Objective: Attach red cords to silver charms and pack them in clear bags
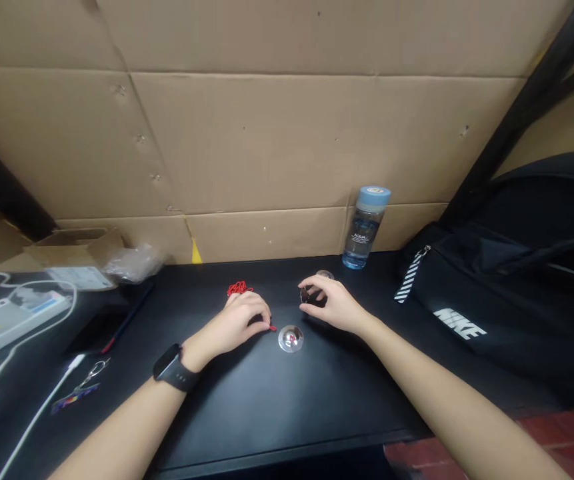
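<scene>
My left hand (247, 320), with a black watch on its wrist, rests low over the table with its fingers pinched on the end of a red cord (273, 328). The rest of that cord lies bundled (237, 288) just beyond the knuckles. Between the thumb and fingers of my right hand (331, 303) a small round metal disc (303, 295) is held on edge, a little above the table. A shiny metal disc with a domed middle (291, 339) lies flat between my two hands. Partly hidden behind my right hand is another shiny round piece (325, 274).
A water bottle with a blue lid (364, 227) stands at the back against the cardboard wall. To the right sits a black bag (467, 300). On the left are a power strip (17, 320), white cables, a keychain (84, 387), an open cardboard box (77, 250) and clear plastic wrap (137, 263).
</scene>
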Demonstrator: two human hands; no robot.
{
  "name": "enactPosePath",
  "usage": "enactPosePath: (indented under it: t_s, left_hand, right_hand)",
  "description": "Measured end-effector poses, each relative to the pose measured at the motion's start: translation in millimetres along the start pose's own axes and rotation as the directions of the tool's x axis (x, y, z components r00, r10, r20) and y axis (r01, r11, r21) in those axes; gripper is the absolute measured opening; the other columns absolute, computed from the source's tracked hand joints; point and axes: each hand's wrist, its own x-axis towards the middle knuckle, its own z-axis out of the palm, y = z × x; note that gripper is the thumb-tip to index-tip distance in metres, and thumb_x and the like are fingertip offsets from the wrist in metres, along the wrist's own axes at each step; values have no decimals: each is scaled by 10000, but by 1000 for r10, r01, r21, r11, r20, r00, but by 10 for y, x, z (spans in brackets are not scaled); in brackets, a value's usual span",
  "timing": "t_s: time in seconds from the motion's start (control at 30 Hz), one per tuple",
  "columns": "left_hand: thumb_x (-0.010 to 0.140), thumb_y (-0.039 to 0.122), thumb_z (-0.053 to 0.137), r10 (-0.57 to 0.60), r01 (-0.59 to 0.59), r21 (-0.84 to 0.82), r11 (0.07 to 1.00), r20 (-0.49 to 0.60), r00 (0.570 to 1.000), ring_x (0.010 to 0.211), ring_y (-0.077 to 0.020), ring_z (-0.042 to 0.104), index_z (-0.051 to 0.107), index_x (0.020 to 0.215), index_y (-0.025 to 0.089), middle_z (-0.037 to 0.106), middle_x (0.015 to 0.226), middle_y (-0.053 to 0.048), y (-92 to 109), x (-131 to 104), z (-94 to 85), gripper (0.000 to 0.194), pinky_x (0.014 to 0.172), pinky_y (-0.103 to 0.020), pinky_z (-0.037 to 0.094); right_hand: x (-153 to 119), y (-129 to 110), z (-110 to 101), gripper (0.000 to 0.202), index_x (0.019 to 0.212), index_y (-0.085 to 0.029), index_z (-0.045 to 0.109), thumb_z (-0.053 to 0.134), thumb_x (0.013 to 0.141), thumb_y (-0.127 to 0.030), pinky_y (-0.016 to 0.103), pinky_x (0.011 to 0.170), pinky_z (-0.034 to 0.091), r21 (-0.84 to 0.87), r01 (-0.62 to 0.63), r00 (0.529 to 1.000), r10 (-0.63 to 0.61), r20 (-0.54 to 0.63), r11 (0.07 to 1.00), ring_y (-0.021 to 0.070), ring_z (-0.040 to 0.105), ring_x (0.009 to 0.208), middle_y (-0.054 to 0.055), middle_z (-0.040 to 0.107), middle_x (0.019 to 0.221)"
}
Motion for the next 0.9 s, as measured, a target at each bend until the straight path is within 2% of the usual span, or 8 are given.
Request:
enactPosePath:
  t_s: [0.17, 0.3, 0.43, 0.63, 0.73, 0.9]
  left_hand:
    - [1033, 319, 562, -47, 40, -57, 998, -116, 992, 1006, -211, 659, 668, 956, 228, 734, 1004, -31, 79, 2, -42, 160, 943, -347, 447]
    - [1004, 312, 618, -43, 12, -113, 994, -273, 961, 989, -206, 680, 680, 905, 219, 740, 953, -28, 183, 11, -67, 149, 901, -320, 475]
    - [968, 349, 682, -83, 38, -130, 991, -368, 926, 1012, -216, 689, 738, 1000, 247, 763, 1034, -34, 330, 12, -31, 120, 944, -359, 487]
    - [955, 392, 700, -36, 3, -78, 997, -424, 905, 1106, -284, 667, 809, 945, 307, 803, 904, -20, 420, 11, 46, 139, 985, -463, 470]
    - [953, 377, 705, -52, 11, -100, 995, -413, 909, 1131, -287, 661, 806, 946, 309, 805, 914, -13, 425, 6, 50, 122, 997, -468, 461]
    - [954, 318, 696, -81, 43, -102, 994, -410, 909, 1157, -280, 655, 790, 943, 296, 791, 967, -22, 483, -16, 34, 98, 1003, -460, 440]
  right_hand:
    - [-23, -103, 19, 362, 1155, -235, 675, 791, 812, -244, 337, 774, 577, 53, 5, 1000, -5, 11, 999, 198, 703, 934, 65, 709, 1120]
    - [-49, -198, 82, 408, 1197, -236, 660, 800, 815, -264, 341, 802, 604, 219, -34, 999, 31, 16, 975, 208, 712, 994, 78, 672, 1187]
    - [-82, -292, 163, 443, 1212, -236, 645, 824, 812, -300, 348, 852, 607, 389, -42, 999, 37, 19, 920, 221, 714, 1052, 79, 658, 1183]
    - [-127, -440, 238, 475, 1189, -242, 650, 872, 778, -333, 375, 933, 585, 551, -54, 998, 52, 19, 833, 224, 711, 1066, 71, 661, 1182]
    - [-141, -485, 253, 482, 1179, -247, 651, 886, 762, -304, 375, 935, 580, 595, -61, 998, 61, 21, 801, 223, 712, 1063, 65, 677, 1163]
    - [-148, -500, 272, 476, 1171, -242, 654, 888, 760, -294, 391, 947, 574, 636, -129, 992, 91, 93, 761, 231, 713, 1073, 69, 715, 1142]
